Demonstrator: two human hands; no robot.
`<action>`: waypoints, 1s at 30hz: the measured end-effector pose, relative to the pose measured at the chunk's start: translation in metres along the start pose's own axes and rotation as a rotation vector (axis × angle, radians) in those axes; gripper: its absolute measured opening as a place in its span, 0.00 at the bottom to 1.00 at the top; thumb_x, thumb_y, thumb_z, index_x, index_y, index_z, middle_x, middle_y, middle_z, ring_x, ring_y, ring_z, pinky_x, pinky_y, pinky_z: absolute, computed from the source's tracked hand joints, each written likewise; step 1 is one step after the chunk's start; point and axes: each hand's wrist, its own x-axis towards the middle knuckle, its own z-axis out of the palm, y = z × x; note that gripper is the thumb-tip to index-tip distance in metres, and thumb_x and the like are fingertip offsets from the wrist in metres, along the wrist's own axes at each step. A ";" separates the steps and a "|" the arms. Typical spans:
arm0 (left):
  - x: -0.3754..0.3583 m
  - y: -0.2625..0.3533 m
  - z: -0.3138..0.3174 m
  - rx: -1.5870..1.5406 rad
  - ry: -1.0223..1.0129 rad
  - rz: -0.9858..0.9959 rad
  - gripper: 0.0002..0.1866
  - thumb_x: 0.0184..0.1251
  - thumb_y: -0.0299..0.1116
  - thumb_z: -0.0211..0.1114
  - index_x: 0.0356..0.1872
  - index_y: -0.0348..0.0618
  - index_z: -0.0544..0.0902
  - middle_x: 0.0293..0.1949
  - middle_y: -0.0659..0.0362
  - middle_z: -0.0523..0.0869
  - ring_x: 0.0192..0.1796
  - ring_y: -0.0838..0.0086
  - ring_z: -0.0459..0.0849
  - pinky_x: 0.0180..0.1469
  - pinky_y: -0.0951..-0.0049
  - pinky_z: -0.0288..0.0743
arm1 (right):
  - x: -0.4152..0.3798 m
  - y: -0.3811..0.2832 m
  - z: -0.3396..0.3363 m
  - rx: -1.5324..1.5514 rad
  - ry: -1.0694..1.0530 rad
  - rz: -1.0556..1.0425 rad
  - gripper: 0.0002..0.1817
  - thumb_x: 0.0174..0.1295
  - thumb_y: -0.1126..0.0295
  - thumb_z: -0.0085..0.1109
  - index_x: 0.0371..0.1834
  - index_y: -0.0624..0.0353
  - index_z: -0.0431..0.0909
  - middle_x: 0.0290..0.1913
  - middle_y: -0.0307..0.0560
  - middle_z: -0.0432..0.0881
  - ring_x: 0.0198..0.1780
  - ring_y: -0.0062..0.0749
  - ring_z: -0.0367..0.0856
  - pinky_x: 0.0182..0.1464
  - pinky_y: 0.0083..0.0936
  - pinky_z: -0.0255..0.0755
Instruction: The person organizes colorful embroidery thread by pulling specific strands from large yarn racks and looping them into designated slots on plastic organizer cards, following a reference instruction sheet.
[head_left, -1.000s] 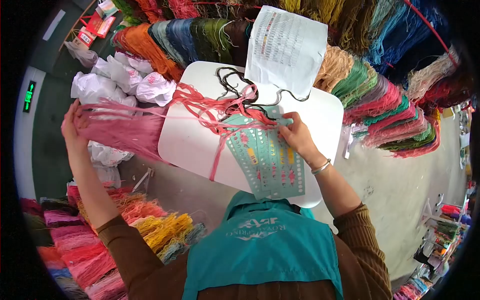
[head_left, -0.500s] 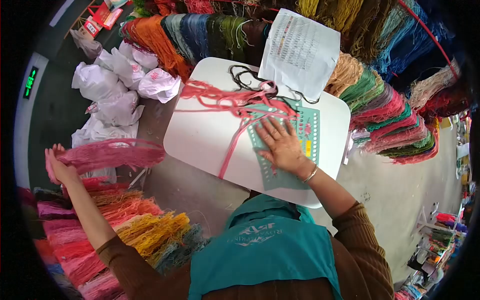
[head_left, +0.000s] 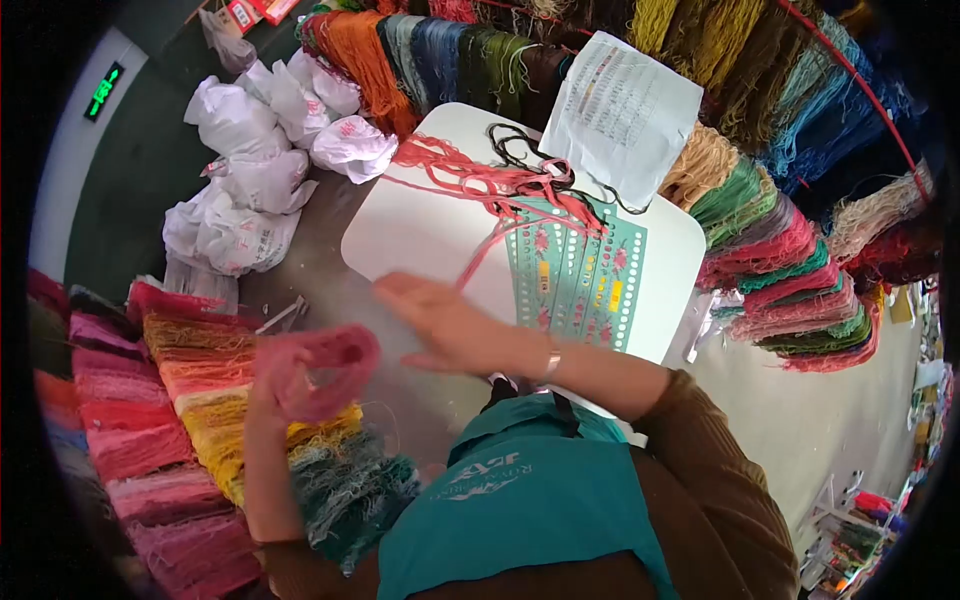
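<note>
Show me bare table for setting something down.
Open: between the pink strands and the table's left edge; also a strip right of the green cards. The right hand overhangs the near edge. Crowded: far side, with strands, black cord, paper.

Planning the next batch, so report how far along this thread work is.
Seemingly done: pink strands lie partly over green punched cards on the white table. In hand: the left hand holds a looped pink skein; the right hand looks empty. Remaining, perhaps: that skein, held away from the cards.
</note>
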 end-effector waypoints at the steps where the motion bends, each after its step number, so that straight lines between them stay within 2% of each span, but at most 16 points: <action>1: -0.015 -0.011 0.016 0.046 -0.023 -0.048 0.13 0.66 0.41 0.59 0.42 0.43 0.78 0.29 0.60 0.81 0.21 0.80 0.76 0.16 0.83 0.66 | 0.012 -0.013 0.017 0.062 -0.025 -0.078 0.46 0.48 0.62 0.69 0.70 0.66 0.57 0.67 0.62 0.65 0.69 0.55 0.61 0.68 0.43 0.59; 3: -0.049 -0.024 0.062 0.118 0.004 -0.038 0.11 0.64 0.40 0.61 0.38 0.43 0.78 0.25 0.58 0.80 0.20 0.79 0.76 0.15 0.81 0.65 | 0.030 -0.038 0.050 0.239 -0.106 -0.179 0.46 0.47 0.64 0.68 0.70 0.65 0.56 0.65 0.62 0.67 0.68 0.54 0.63 0.68 0.44 0.59; 6: -0.092 -0.039 0.079 0.042 -0.186 -0.256 0.10 0.63 0.36 0.62 0.37 0.40 0.78 0.34 0.59 0.81 0.26 0.76 0.78 0.22 0.79 0.69 | 0.025 -0.061 0.094 0.594 -0.446 -0.224 0.43 0.42 0.69 0.68 0.65 0.62 0.61 0.56 0.62 0.74 0.55 0.55 0.73 0.57 0.43 0.68; 8: -0.119 -0.067 0.066 0.796 -0.149 -0.209 0.13 0.58 0.38 0.67 0.32 0.38 0.79 0.29 0.57 0.82 0.21 0.75 0.76 0.18 0.77 0.66 | 0.006 -0.069 0.109 0.852 -0.490 -0.130 0.35 0.42 0.68 0.67 0.59 0.61 0.68 0.48 0.60 0.78 0.49 0.50 0.77 0.53 0.42 0.70; 9: -0.126 -0.077 0.062 0.807 -0.169 -0.230 0.14 0.56 0.40 0.68 0.30 0.38 0.79 0.26 0.57 0.81 0.19 0.74 0.76 0.18 0.76 0.65 | -0.001 -0.069 0.115 0.978 -0.511 -0.078 0.32 0.42 0.67 0.66 0.55 0.60 0.72 0.44 0.59 0.80 0.46 0.48 0.79 0.51 0.42 0.72; 10: -0.133 -0.081 0.065 0.818 -0.189 -0.251 0.15 0.54 0.41 0.70 0.28 0.38 0.79 0.24 0.56 0.81 0.17 0.73 0.75 0.17 0.75 0.64 | 0.001 -0.069 0.112 0.885 -0.718 -0.045 0.29 0.43 0.68 0.65 0.53 0.61 0.74 0.41 0.58 0.81 0.43 0.46 0.81 0.46 0.39 0.73; 12: -0.153 -0.067 0.108 0.098 -0.297 -0.363 0.18 0.52 0.43 0.72 0.25 0.38 0.78 0.18 0.57 0.78 0.16 0.71 0.75 0.18 0.73 0.65 | 0.007 -0.072 0.102 0.678 -1.118 0.024 0.23 0.46 0.70 0.63 0.49 0.62 0.78 0.35 0.55 0.83 0.35 0.42 0.84 0.36 0.34 0.77; 13: -0.162 -0.070 0.117 0.026 -0.219 -0.395 0.16 0.53 0.39 0.71 0.21 0.39 0.76 0.19 0.58 0.78 0.24 0.73 0.79 0.25 0.74 0.68 | 0.004 -0.071 0.106 0.716 -1.008 0.038 0.18 0.48 0.71 0.61 0.44 0.63 0.79 0.30 0.52 0.82 0.31 0.38 0.82 0.32 0.32 0.75; 15: -0.172 -0.105 0.113 -0.087 -0.163 -0.202 0.14 0.52 0.37 0.71 0.22 0.39 0.77 0.20 0.57 0.79 0.26 0.73 0.80 0.28 0.73 0.71 | -0.001 -0.068 0.118 0.788 -0.785 0.067 0.10 0.50 0.72 0.59 0.36 0.64 0.80 0.21 0.45 0.80 0.22 0.30 0.79 0.25 0.27 0.72; 19: -0.191 -0.141 0.132 -0.039 0.051 -0.001 0.10 0.50 0.31 0.72 0.25 0.38 0.79 0.21 0.56 0.81 0.31 0.69 0.82 0.37 0.67 0.76 | 0.038 -0.094 0.049 1.095 -0.593 0.506 0.09 0.54 0.74 0.56 0.39 0.59 0.81 0.25 0.35 0.79 0.22 0.18 0.72 0.22 0.20 0.65; 20: -0.197 -0.161 0.126 0.018 0.135 -0.048 0.10 0.50 0.30 0.72 0.26 0.38 0.79 0.22 0.56 0.81 0.31 0.68 0.83 0.38 0.68 0.76 | 0.046 -0.097 0.035 1.224 -0.502 0.645 0.09 0.56 0.74 0.56 0.39 0.58 0.82 0.25 0.32 0.78 0.22 0.15 0.69 0.21 0.19 0.63; 22: -0.209 -0.209 0.110 0.132 0.302 -0.140 0.09 0.50 0.29 0.72 0.28 0.37 0.80 0.23 0.55 0.82 0.31 0.67 0.83 0.39 0.68 0.78 | 0.067 -0.083 0.040 1.262 -0.301 0.648 0.07 0.59 0.74 0.55 0.38 0.55 0.82 0.27 0.30 0.78 0.23 0.14 0.70 0.20 0.19 0.62; 25: -0.225 -0.217 0.118 -0.034 0.384 -0.262 0.08 0.51 0.25 0.71 0.31 0.35 0.81 0.26 0.55 0.84 0.32 0.68 0.83 0.39 0.69 0.79 | 0.096 -0.053 0.053 1.348 -0.117 0.659 0.06 0.58 0.75 0.55 0.36 0.56 0.81 0.25 0.33 0.78 0.22 0.18 0.71 0.20 0.20 0.63; 28: -0.243 -0.245 0.109 -0.279 0.562 -0.277 0.10 0.52 0.23 0.70 0.37 0.35 0.81 0.31 0.57 0.85 0.31 0.72 0.83 0.36 0.72 0.78 | 0.110 -0.036 0.040 1.368 -0.074 0.753 0.06 0.56 0.78 0.53 0.32 0.57 0.79 0.26 0.38 0.78 0.25 0.24 0.74 0.24 0.21 0.67; 29: -0.251 -0.258 0.102 -0.214 0.555 -0.256 0.11 0.54 0.22 0.69 0.39 0.35 0.81 0.32 0.59 0.84 0.31 0.73 0.83 0.36 0.72 0.78 | 0.116 -0.026 0.041 1.198 -0.153 0.820 0.07 0.56 0.78 0.50 0.33 0.56 0.78 0.30 0.39 0.79 0.32 0.26 0.76 0.30 0.21 0.70; 30: -0.261 -0.271 0.094 -0.154 0.563 -0.237 0.11 0.56 0.22 0.68 0.41 0.35 0.81 0.34 0.60 0.84 0.31 0.74 0.83 0.35 0.72 0.78 | 0.121 -0.020 0.043 1.190 -0.117 0.813 0.06 0.58 0.75 0.50 0.34 0.56 0.78 0.30 0.40 0.79 0.31 0.27 0.77 0.31 0.22 0.71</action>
